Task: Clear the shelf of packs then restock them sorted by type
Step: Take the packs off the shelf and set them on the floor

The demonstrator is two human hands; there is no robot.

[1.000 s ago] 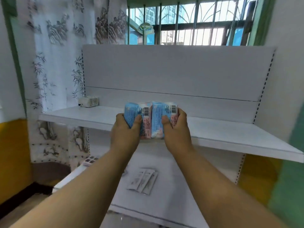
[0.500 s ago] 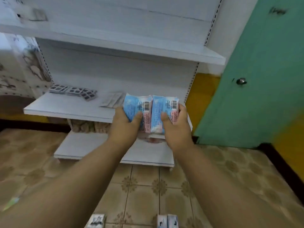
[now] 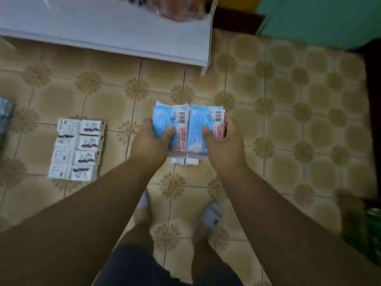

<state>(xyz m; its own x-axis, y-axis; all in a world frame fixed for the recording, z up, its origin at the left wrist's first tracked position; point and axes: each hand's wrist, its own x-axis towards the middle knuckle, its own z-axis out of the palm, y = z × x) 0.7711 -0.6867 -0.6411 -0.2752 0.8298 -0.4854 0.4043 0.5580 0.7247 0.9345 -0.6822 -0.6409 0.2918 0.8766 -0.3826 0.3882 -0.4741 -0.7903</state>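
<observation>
A person stands over a patterned tile floor (image 3: 288,120), holding two blue packs side by side at waist height, their long edges touching. The left hand (image 3: 151,144) grips the left pack (image 3: 172,124), thumb pressed across its face and fingers wrapped behind; the right hand (image 3: 223,145) grips the right pack (image 3: 206,124) the same way. Each pack is pale blue plastic fading to pink toward its lower end, with a black barcode on a white patch near the top and lines of small print too blurred to read. The top edges look crimped. Just below the held pair, a sliver of more blue-and-pink packs (image 3: 185,161) shows on the floor. To the left, white packs (image 3: 76,149) with dark markings lie on the tiles in two neat columns, touching one another. The white bottom shelf (image 3: 103,32) runs along the top of the view, with a reddish bag (image 3: 181,9) resting at its right end. Sandalled feet (image 3: 212,216) show below the arms.
</observation>
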